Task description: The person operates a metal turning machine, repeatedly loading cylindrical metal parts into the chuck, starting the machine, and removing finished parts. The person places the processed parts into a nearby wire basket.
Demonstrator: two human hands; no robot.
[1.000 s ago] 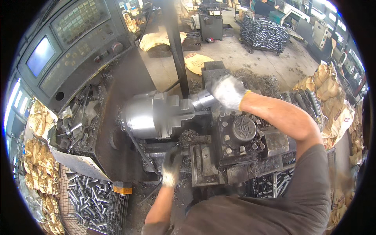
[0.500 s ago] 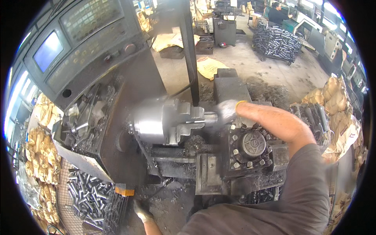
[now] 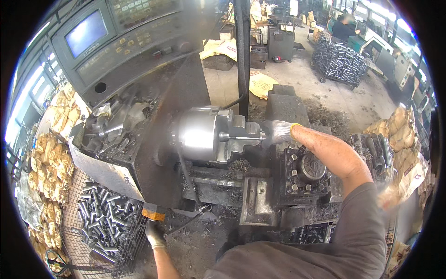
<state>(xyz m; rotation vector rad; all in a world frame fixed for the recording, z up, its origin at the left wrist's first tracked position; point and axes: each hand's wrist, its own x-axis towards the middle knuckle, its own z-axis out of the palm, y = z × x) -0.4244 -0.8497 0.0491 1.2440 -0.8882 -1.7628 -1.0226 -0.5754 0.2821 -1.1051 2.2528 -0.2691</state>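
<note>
A lathe chuck [image 3: 197, 135] with stepped jaws [image 3: 239, 137] sits in the middle of the view. My right hand [image 3: 278, 131], in a whitish glove with a yellow cuff, is closed round the end of a metal workpiece [image 3: 263, 136] at the jaws. Its fingertips are dark and partly blurred, and most of the workpiece is hidden by jaws and glove. Low on the left, my gloved left hand [image 3: 156, 235] is closed at the end of a thin dark lever [image 3: 188, 220], just below an orange block [image 3: 153, 214]. Its fingers show only in part.
A bolted tool post [image 3: 309, 169] stands below my right forearm. The control panel [image 3: 88, 39] rises at upper left. A wire basket of metal tubes [image 3: 102, 218] is at lower left. Paper sacks [image 3: 399, 149] flank the right side. Far back, a person [image 3: 344, 29] is near a loaded cart [image 3: 339, 63].
The view has shifted, moving the machine rightward in the picture. My left hand has swung left with the lever, closer under the orange block. Less bright metal shows between the jaws and my right hand.
</note>
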